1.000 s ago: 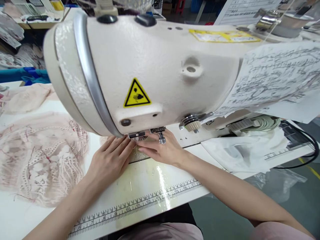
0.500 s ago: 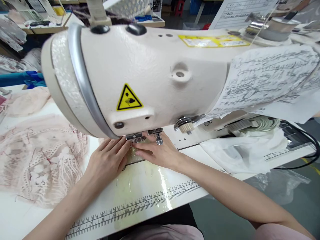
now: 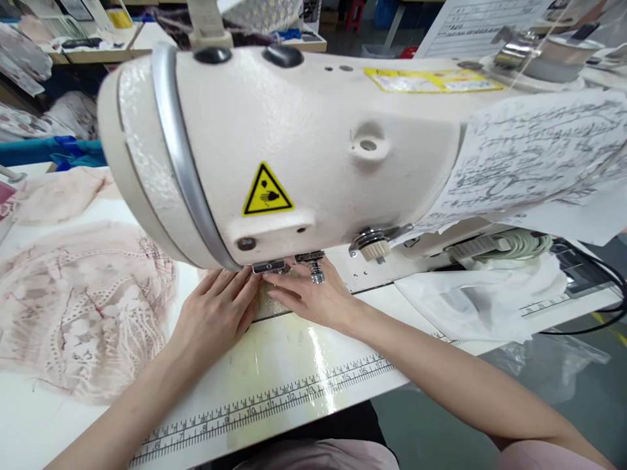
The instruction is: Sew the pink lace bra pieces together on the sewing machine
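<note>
My left hand [image 3: 215,313] lies flat on the table with its fingers stretched toward the presser foot [image 3: 268,267] of a cream sewing machine [image 3: 304,143]. My right hand [image 3: 313,300] lies beside it, fingers flat and pointing left under the machine head. Both press on a small pale piece of lace [image 3: 267,305] at the needle plate; most of it is hidden by my fingers and the machine head. The needle itself is out of sight.
A pile of pink lace [image 3: 78,307] lies on the white table at the left. A printed ruler [image 3: 264,408] runs along the table's front edge. White cloth and a plastic bag [image 3: 480,300] sit at the right, with black cables [image 3: 602,287] beyond. Lace-patterned paper [image 3: 539,156] hangs off the machine arm.
My hands stay in place at the presser foot. Only the view has shifted slightly.
</note>
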Action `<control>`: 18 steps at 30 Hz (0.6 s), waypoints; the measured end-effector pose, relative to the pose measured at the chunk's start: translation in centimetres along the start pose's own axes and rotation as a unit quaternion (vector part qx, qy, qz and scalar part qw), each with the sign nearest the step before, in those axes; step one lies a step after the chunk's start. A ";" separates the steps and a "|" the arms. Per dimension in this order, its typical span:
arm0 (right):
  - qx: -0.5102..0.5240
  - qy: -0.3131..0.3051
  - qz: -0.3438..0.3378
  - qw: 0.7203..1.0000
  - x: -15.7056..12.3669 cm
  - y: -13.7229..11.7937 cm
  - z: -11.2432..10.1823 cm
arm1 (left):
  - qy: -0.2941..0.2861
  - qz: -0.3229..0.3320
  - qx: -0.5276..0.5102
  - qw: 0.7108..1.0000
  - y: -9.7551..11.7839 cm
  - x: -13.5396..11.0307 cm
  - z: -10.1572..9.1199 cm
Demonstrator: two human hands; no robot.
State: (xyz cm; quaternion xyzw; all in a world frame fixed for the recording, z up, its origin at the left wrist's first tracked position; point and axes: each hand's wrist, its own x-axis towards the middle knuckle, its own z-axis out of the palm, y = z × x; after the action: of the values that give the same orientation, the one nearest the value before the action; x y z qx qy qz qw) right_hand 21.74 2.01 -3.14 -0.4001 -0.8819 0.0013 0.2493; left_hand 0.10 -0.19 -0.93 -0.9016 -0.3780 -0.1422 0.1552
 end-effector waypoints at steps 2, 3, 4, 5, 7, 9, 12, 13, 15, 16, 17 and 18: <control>-0.011 -0.009 0.009 1.000 -0.1 0.0 0.0 | -0.002 -0.005 -0.010 1.000 0.0 0.0 0.0; -0.015 -0.013 0.012 1.000 -0.1 0.0 0.0 | -0.003 -0.008 -0.015 1.000 0.1 0.0 0.0; -0.018 -0.016 0.013 1.000 -0.1 0.0 0.0 | -0.004 -0.011 -0.020 1.000 0.0 0.0 0.0; -0.020 -0.017 0.012 1.000 -0.1 0.0 0.0 | -0.006 -0.013 -0.025 1.000 0.0 0.0 -0.1; -0.027 -0.014 0.013 0.999 -0.1 0.0 0.0 | -0.006 -0.012 -0.032 0.999 0.0 0.0 -0.1; -0.035 -0.010 0.011 0.999 -0.1 -0.1 0.0 | 0.000 0.001 -0.036 0.999 -0.1 0.0 -0.1; -0.043 -0.003 0.008 0.999 -0.2 -0.2 0.1 | 0.007 0.021 -0.032 0.999 -0.3 0.0 0.0; -0.044 -0.002 0.009 0.999 -0.2 -0.2 0.0 | 0.006 0.023 -0.032 0.999 -0.3 -0.1 0.1; -0.045 -0.002 0.013 0.999 -0.2 -0.3 -0.1 | 0.000 0.021 -0.037 0.999 -0.4 -0.1 0.1; -0.045 -0.003 0.015 0.999 -0.2 -0.3 -0.2 | -0.004 0.019 -0.042 0.999 -0.4 -0.1 0.2; -0.044 -0.006 0.017 0.999 -0.1 -0.3 -0.3 | -0.008 0.017 -0.048 0.999 -0.4 -0.1 0.2; -0.043 -0.009 0.019 0.999 -0.1 -0.3 -0.4 | -0.011 0.015 -0.054 0.998 -0.4 -0.1 0.2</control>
State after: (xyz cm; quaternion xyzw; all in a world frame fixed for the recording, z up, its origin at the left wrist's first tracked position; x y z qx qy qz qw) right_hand 21.77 1.69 -2.76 -0.4271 -0.8757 -0.0282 0.2236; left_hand -0.21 0.11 -1.06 -0.9158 -0.3575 -0.1504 0.1043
